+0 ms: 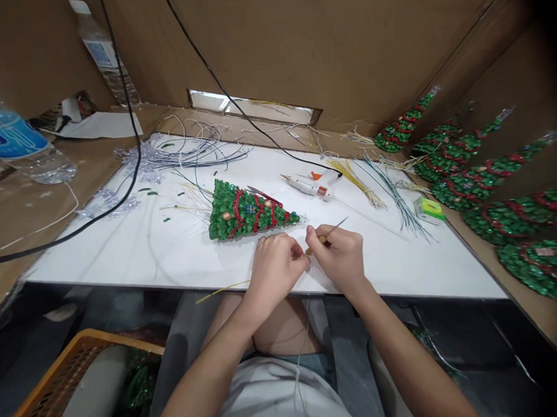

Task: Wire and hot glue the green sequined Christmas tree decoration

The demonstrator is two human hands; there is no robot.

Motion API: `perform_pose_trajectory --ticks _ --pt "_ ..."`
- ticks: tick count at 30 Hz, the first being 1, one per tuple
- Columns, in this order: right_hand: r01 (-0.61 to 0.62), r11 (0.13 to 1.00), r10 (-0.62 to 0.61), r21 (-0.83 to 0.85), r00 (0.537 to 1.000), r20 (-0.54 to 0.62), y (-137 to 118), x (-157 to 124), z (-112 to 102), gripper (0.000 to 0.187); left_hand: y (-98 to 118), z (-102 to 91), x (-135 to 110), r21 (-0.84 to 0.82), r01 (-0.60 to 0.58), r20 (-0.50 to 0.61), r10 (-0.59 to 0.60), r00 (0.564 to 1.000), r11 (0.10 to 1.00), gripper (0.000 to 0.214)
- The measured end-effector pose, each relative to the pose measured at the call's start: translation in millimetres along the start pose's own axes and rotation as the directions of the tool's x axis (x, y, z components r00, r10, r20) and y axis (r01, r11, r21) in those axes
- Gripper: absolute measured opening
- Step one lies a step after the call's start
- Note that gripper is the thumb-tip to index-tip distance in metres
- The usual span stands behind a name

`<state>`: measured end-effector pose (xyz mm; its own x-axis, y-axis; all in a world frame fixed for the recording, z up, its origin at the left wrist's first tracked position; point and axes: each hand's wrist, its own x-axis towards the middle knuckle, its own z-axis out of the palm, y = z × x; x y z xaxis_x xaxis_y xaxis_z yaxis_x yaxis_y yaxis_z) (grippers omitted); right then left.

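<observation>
My left hand is closed in a pinch near the table's front edge. A thin yellow wire runs out from under it to the left. Close beside it, my right hand is closed around a slim pointed tool with a yellowish-brown part between the fingers; its exact kind is unclear. The fingertips of both hands almost meet, and what lies between them is too small to make out. Just beyond them a decorated green miniature Christmas tree lies on its side, tip to the right, with wires spreading from its base.
A glue gun and bundles of yellow wires and green wires lie behind. More small trees line the right side. Bottles stand left, a black cable hangs across, and an orange basket sits below.
</observation>
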<state>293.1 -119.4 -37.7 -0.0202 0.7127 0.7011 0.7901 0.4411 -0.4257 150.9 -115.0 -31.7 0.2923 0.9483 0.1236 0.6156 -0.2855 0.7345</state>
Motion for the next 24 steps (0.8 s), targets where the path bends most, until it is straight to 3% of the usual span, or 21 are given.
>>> perform_pose_trajectory --ticks 8,10,13,16,18,20,22,24 --pt "-0.082 0.996 0.081 0.044 0.996 0.020 0.0 -0.6 0.5 0.042 -0.5 2.4 -0.7 -0.053 0.000 -0.023 -0.001 1.000 0.999 0.011" --pt "-0.151 0.988 0.150 0.025 0.988 0.033 3.4 1.7 -4.0 0.043 -1.7 2.9 -1.1 -0.096 -0.004 -0.034 0.001 0.999 0.995 0.011" --pt "-0.284 0.956 0.291 -0.075 0.948 0.125 16.3 7.7 -15.7 0.045 -4.5 1.9 -2.2 -0.153 -0.012 -0.045 0.005 0.999 0.988 0.012" --pt "-0.304 0.936 0.340 -0.180 0.911 0.232 34.1 14.3 -28.7 0.031 -6.1 -2.9 -4.2 -0.320 0.003 -0.043 -0.018 0.999 0.947 0.011" --pt "-0.286 0.927 0.352 -0.244 0.888 0.296 43.8 17.5 -34.9 0.017 -5.3 -8.5 -5.6 -0.576 0.055 0.016 -0.056 0.998 0.816 0.013" --pt "-0.260 0.922 0.354 -0.288 0.865 0.355 50.3 19.1 -37.8 0.015 -3.3 -15.1 -6.6 -0.799 0.145 0.129 -0.069 0.989 0.584 0.019" --pt "-0.232 0.923 0.346 -0.308 0.850 0.397 54.2 19.8 -37.7 0.015 -0.8 -21.4 -6.9 -0.893 0.227 0.227 -0.047 0.973 0.388 0.024" --pt "-0.212 0.926 0.333 -0.312 0.847 0.413 56.6 20.1 -35.6 0.016 1.1 -26.3 -7.0 -0.921 0.285 0.287 -0.033 0.957 0.265 0.027"
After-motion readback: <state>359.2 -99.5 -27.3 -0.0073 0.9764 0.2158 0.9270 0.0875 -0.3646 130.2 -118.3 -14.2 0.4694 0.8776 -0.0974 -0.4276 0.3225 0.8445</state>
